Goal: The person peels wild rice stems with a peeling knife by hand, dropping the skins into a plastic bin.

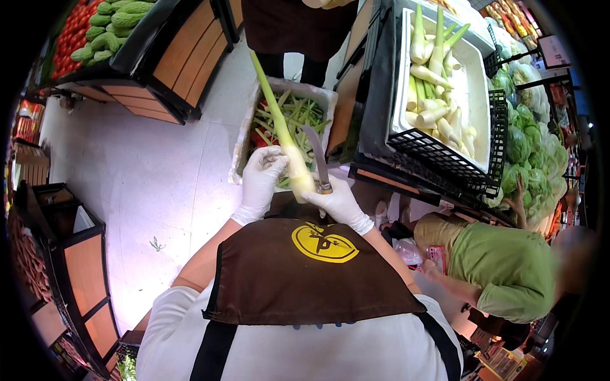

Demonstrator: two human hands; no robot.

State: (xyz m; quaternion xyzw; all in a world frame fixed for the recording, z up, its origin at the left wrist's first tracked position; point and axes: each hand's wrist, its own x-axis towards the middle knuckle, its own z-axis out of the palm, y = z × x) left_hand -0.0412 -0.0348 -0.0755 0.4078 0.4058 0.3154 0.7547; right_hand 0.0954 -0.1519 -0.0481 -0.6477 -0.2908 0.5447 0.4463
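My left hand (261, 183), in a white glove, grips a long water bamboo shoot (291, 152) at the middle of its pale part, and the green leafy end points up and away. My right hand (337, 199), also gloved, is closed on the short handle of a knife with a curved blade (316, 151) and touches the shoot's thick base. The blade stands up beside the shoot, on its right. Below them on the floor is a white foam box (329, 102) holding green leaf trimmings (298, 114) and something red.
At the right, a white foam crate (482, 114) of water bamboo shoots sits on a black basket (443, 166), near cabbages (522, 143). A person in green (505, 271) holds a phone at the lower right. Another person (300, 28) stands beyond the box. Bitter melons (126, 19) lie at the upper left.
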